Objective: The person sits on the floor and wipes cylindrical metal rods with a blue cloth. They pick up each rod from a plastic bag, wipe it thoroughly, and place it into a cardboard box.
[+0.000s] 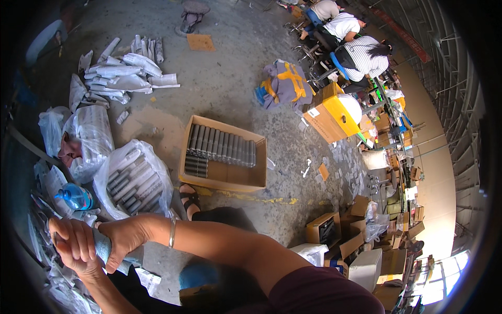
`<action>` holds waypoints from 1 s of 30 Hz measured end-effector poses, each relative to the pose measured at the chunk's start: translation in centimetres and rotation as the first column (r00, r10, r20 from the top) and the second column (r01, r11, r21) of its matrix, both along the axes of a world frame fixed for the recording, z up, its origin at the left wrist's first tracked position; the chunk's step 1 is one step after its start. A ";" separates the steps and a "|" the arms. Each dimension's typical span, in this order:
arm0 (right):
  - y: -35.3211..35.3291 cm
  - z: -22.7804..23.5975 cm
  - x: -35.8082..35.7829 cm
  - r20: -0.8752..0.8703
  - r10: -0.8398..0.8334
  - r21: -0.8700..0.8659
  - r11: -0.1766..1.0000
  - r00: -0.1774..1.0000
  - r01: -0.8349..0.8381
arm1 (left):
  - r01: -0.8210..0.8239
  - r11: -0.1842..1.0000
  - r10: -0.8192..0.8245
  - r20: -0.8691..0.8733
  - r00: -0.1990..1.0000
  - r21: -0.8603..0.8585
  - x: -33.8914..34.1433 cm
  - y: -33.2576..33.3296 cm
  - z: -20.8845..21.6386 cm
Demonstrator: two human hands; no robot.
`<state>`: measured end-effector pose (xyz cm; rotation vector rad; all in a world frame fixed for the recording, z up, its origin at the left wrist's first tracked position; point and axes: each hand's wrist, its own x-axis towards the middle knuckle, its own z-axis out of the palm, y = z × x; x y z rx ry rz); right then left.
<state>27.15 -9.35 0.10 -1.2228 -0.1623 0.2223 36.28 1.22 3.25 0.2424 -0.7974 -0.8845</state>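
At the lower left, my left hand (77, 246) is closed with its fingers curled; what lies inside them is mostly hidden. Right beside it my right hand (124, 238), below a bracelet (172, 232), grips a grey-blue cloth (101, 245) that shows between the two hands. Just beyond them stands an open clear plastic bag (163, 180) filled with grey tubes (129, 184), some wrapped in paper. An open cardboard box (238, 181) farther off holds dark grey tubes (222, 145) in rows, with part of its bottom bare.
A blue-capped bottle (75, 197) stands among crumpled paper on the left. Paper wrappings (123, 73) lie heaped on the floor behind. A taped grey bundle (286, 83) and a yellow-sided carton (332, 112) stand farther right, near several seated people (363, 57). More cartons (322, 230) crowd the right.
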 end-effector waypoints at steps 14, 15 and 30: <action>0.7 -1.0 1.0 0.085 -0.291 -0.729 0.634 0.953 0.259 | -0.515 0.532 0.775 -0.141 0.616 0.672 2.4 0.4 -2.5; 0.1 -0.9 0.8 0.027 -0.217 -0.560 0.805 0.976 0.194 | -0.464 0.705 0.650 -0.229 0.724 0.536 2.2 0.7 -2.2; 0.9 -1.0 0.2 0.251 -0.441 -0.869 0.290 0.862 0.401 | -0.416 0.422 0.817 -0.139 0.560 0.806 0.8 -1.9 -1.4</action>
